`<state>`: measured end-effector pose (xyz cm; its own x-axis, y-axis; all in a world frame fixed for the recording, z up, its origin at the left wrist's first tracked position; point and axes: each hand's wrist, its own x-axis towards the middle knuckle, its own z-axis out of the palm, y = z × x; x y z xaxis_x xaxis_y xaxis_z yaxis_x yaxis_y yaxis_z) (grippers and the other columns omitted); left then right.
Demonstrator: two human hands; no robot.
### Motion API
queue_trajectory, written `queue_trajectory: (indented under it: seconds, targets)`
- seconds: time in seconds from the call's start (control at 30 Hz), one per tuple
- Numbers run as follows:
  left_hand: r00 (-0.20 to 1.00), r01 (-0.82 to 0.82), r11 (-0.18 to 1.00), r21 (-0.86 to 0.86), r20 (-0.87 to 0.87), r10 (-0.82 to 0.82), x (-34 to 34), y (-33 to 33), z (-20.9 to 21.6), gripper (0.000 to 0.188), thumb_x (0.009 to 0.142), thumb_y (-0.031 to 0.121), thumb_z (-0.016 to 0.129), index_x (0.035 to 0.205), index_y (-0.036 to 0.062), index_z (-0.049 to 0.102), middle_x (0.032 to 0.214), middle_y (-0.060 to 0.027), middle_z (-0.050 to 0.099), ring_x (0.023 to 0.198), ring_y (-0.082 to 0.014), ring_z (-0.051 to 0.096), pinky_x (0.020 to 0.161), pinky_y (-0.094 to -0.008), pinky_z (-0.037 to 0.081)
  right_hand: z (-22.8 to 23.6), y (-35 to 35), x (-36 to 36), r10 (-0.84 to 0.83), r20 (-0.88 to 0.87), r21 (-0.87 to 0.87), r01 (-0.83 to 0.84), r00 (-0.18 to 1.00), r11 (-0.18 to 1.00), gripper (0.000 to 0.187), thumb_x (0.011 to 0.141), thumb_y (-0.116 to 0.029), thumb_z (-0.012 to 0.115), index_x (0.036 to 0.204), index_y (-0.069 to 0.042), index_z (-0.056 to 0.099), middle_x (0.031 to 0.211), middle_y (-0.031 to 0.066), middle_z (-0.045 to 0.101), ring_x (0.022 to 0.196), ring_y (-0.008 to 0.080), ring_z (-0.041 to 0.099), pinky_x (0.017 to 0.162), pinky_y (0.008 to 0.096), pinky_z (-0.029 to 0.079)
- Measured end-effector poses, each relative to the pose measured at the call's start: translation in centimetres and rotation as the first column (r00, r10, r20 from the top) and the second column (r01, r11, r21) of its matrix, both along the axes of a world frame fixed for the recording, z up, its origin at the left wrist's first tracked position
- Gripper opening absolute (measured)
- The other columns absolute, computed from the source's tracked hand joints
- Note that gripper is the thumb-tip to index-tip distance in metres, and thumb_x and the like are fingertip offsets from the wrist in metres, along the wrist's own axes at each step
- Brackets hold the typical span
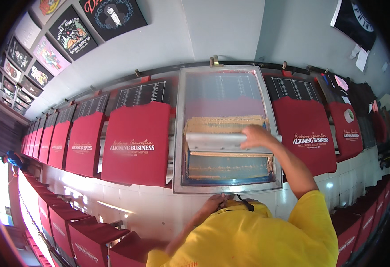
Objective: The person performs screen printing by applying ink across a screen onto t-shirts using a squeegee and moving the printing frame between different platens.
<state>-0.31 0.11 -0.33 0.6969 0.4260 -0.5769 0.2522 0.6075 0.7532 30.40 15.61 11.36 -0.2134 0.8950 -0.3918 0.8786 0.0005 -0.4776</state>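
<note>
A screen printing frame with metal sides lies over a board in front of me. Tan ink streaks mark the lower half of its mesh, through which a red shirt shows. My right hand is closed over the right part of a long silver squeegee, which lies crosswise on the mesh. Down at the near edge of the frame, my left hand has its fingers curled against the rim; part of its grip is hidden.
Red printed shirts lie on boards in a row to the left, with more shirts to the right. A tape roll rests on the far-right shirt. Behind me runs another row of shirt-covered boards. A distant person stands at left.
</note>
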Motion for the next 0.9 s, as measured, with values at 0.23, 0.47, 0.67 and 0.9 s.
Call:
queue_trajectory:
  seconds: [0.23,0.47,0.67,0.9]
  targets:
    - [1.000,-0.021,0.998,-0.059,-0.001,0.021,0.2,0.1,3.1,0.033,0.107,0.033,0.038,0.097,0.0096,0.058,0.067,0.0035,0.049,0.057,-0.0065,0.040,0.055,-0.0204,0.033,-3.1,-14.8,-7.1,-0.060,0.314,0.500,-0.112,0.947,0.859,0.028,0.071,-0.021,0.074,0.093,-0.007,0.063,0.092,0.0073,0.063,0.090,0.0286,0.062,0.074,0.0418,0.052]
    - [0.949,0.179,0.356,0.917,-0.257,0.184,-2.9,4.3,13.5,0.030,0.085,0.015,0.067,0.113,0.0053,0.065,0.100,-0.0107,0.062,0.096,-0.0200,0.058,0.083,-0.0337,0.046,-1.6,-14.1,-6.8,-0.044,0.258,0.440,-0.077,0.965,0.895,0.036,0.069,-0.018,0.078,0.098,-0.006,0.061,0.095,0.0080,0.062,0.092,0.0268,0.062,0.078,0.0390,0.051]
    - [0.852,0.518,-0.083,0.851,-0.505,0.140,-3.7,11.8,11.4,0.050,0.066,0.004,0.066,0.116,0.0015,0.061,0.118,-0.0146,0.058,0.113,-0.0344,0.055,0.095,-0.0459,0.045,-1.9,-14.7,-6.6,-0.060,0.255,0.449,-0.064,0.965,0.891,0.058,0.068,-0.014,0.078,0.121,-0.006,0.056,0.112,0.0118,0.062,0.099,0.0283,0.060,0.086,0.0385,0.049]
    - [0.869,0.477,-0.020,0.879,-0.468,0.161,-3.8,11.2,7.5,0.042,0.065,-0.005,0.060,0.107,0.0003,0.060,0.115,-0.0146,0.062,0.103,-0.0353,0.062,0.087,-0.0416,0.053,-3.2,-19.1,-1.1,-0.232,0.290,0.565,0.030,0.929,0.825,0.033,0.067,-0.006,0.068,0.099,-0.002,0.064,0.102,0.0118,0.063,0.095,0.0304,0.061,0.083,0.0407,0.051]
